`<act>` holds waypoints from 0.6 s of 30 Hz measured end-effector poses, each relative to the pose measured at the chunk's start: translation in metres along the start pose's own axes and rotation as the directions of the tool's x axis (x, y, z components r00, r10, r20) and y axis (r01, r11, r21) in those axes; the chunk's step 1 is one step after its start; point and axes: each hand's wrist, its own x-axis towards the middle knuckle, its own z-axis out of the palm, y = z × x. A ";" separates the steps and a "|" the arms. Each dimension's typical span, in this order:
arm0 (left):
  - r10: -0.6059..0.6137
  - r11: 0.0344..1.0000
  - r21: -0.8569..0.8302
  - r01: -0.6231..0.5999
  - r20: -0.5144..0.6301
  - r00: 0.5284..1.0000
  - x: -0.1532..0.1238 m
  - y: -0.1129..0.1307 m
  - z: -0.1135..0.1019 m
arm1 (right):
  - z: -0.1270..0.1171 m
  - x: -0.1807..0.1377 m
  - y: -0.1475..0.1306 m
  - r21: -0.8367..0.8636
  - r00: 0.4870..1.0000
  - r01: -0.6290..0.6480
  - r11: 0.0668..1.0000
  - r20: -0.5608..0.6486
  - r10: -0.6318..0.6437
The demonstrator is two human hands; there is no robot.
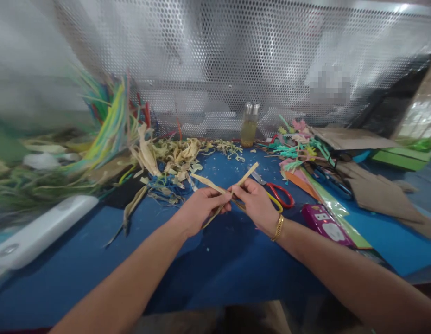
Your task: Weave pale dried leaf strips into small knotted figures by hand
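Over the middle of the blue table [208, 283], my left hand [205, 206] pinches a pale, dried corn-husk strip [206, 182] whose free end points up and left. My right hand [255, 204] pinches a second husk strip [250, 171] that points up and right. Where the fingertips meet, the two strips cross; their exact join is covered by the fingers. A thin tail hangs below the left hand. Just beyond the right hand lie scissors [283, 195] with red and yellow handles, partly hidden by it.
Dried husks [182, 155] are heaped at the back left, beside colourful stems [111, 125]. A white power strip [48, 229] lies left. Behind stands a clear bottle [249, 130] with yellowish liquid. Right are a purple device [326, 226], cut paper pieces [299, 148] and cardboard [378, 195].
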 end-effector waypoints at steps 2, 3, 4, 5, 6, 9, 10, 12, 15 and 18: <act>-0.010 0.996 -0.093 0.009 -0.008 1.000 0.000 0.001 -0.003 | 0.001 -0.001 0.001 0.025 1.000 -0.013 1.000 -0.020 0.014; -0.024 0.992 -0.125 0.024 0.006 1.000 0.000 0.001 -0.005 | 0.002 -0.002 0.001 0.034 1.000 -0.009 0.999 -0.029 0.010; -0.034 0.989 -0.146 0.035 0.015 0.999 0.000 0.001 -0.006 | 0.002 -0.002 0.002 0.040 0.999 0.000 0.999 -0.032 0.002; -0.039 0.986 -0.161 0.042 0.024 0.999 0.001 0.001 -0.007 | 0.002 -0.002 0.003 0.043 0.999 0.014 0.999 -0.033 -0.012; -0.043 0.985 -0.169 0.048 0.036 0.998 0.001 0.001 -0.008 | 0.002 -0.002 0.004 0.040 0.999 0.028 0.999 -0.029 -0.027; -0.031 0.988 -0.152 0.039 0.050 0.998 0.001 0.002 -0.007 | 0.002 -0.001 0.006 0.001 0.998 0.061 0.998 -0.016 -0.061; -0.023 0.991 -0.130 0.028 0.041 0.999 0.001 0.002 -0.007 | 0.002 -0.001 0.006 -0.014 0.997 0.071 0.997 -0.015 -0.072; 0.000 0.998 -0.068 0.001 0.007 1.000 0.001 0.001 -0.005 | 0.003 -0.001 0.007 -0.028 0.996 0.092 0.995 -0.014 -0.092; 0.039 0.999 -0.015 -0.040 -0.021 0.999 0.001 0.000 -0.004 | 0.003 -0.001 0.006 -0.037 0.993 0.117 0.992 -0.006 -0.118; 0.081 0.997 -0.013 -0.081 -0.021 0.997 0.002 -0.001 -0.003 | 0.002 -0.002 0.003 -0.066 0.990 0.140 0.988 0.035 -0.138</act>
